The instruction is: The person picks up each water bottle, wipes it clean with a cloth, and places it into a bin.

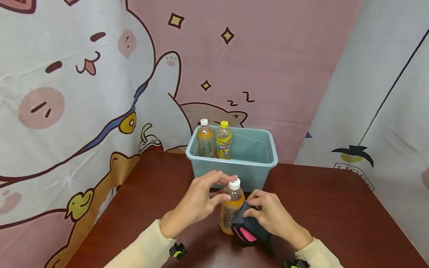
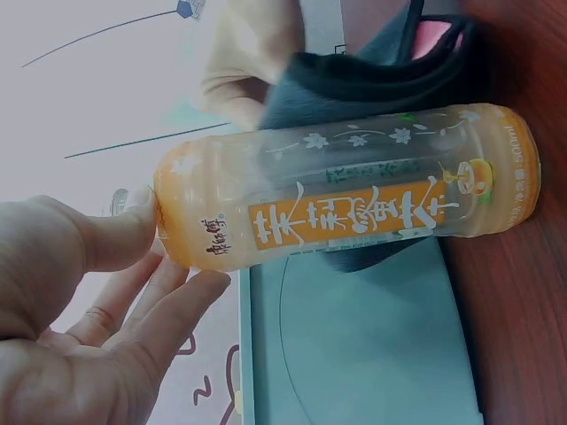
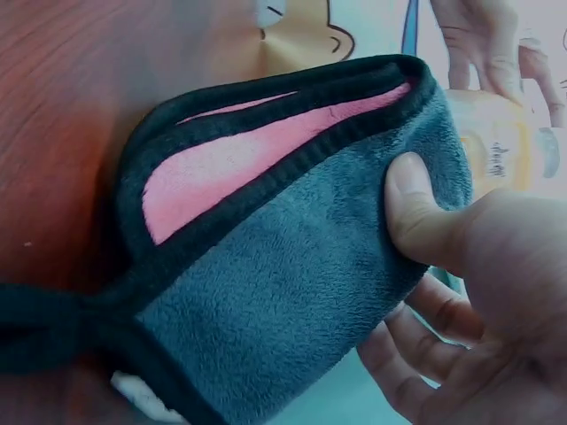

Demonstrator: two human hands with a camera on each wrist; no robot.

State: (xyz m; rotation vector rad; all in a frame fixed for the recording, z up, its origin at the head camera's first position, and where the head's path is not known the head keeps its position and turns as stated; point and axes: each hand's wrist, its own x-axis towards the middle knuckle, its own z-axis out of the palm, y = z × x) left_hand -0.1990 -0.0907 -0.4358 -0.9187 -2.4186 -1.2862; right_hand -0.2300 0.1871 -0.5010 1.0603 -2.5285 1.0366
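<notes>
A clear plastic bottle [image 1: 228, 218] with an orange label and white cap stands upright on the table in front of the bin. My left hand [image 1: 203, 197] holds it near the top, thumb and fingers around the shoulder below the cap; the left wrist view shows the bottle [image 2: 354, 190] empty-looking and printed with white characters. My right hand [image 1: 270, 212] pinches a folded grey cloth [image 1: 251, 223] with black edging and a pink inner side. In the right wrist view the thumb presses on the plush cloth [image 3: 310, 257], which lies against the bottle's side.
Behind the bottle stands a light blue plastic bin [image 1: 251, 169]. Inside its left part are a white-capped bottle [image 1: 206, 144] and a yellow-capped bottle [image 1: 223, 143]. The dark red-brown table [image 1: 328, 212] reaches back to a printed cloth backdrop [image 1: 271, 71].
</notes>
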